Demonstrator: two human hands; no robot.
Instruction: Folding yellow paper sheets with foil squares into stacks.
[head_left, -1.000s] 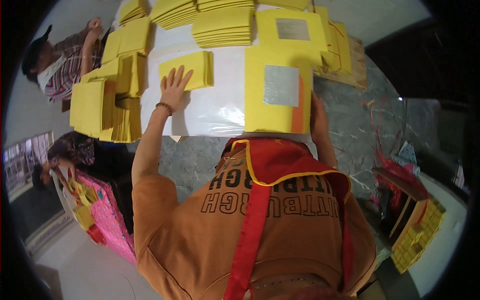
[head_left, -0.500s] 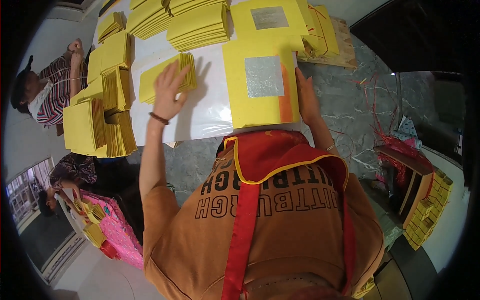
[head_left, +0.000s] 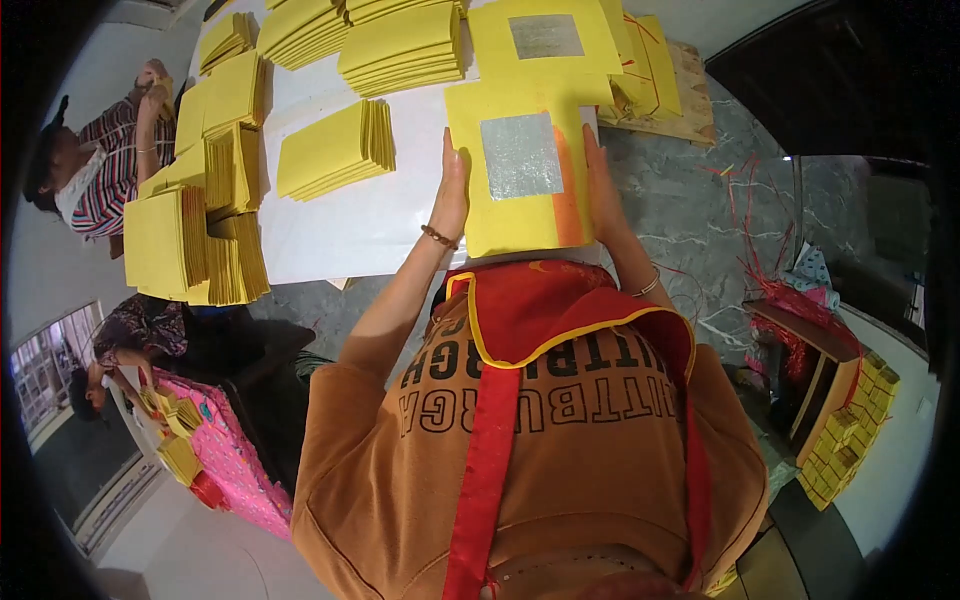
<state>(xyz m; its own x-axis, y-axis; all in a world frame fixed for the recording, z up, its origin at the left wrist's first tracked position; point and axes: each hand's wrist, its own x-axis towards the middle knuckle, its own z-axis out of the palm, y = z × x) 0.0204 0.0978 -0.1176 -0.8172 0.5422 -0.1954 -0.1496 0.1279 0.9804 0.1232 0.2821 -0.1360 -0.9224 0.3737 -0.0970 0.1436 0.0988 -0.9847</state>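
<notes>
Flanking yellow sheets (head_left: 515, 225); left hand (head_left: 453, 188), right hand (head_left: 605, 196) — flat, straightened, gripping nothing; folded stack (head_left: 330, 150) leftward

On the white table (head_left: 335, 235), the yellow paper (head_left: 525, 225) bears a silver square (head_left: 522, 155) and an orange strip (head_left: 568, 195). Below the table, a yellow-trimmed red apron (head_left: 575, 312) crosses a brown shirt (head_left: 600, 480) with dark lettering. A striped top (head_left: 107, 190) shows left of the table, a speckled pink cloth (head_left: 238, 465) lower left, white-veined grey floor (head_left: 685, 190) right.

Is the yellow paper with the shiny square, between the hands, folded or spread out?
Spread out: the yellow paper lies flat, its silver square and orange strip showing, between the left hand and right hand.
</notes>
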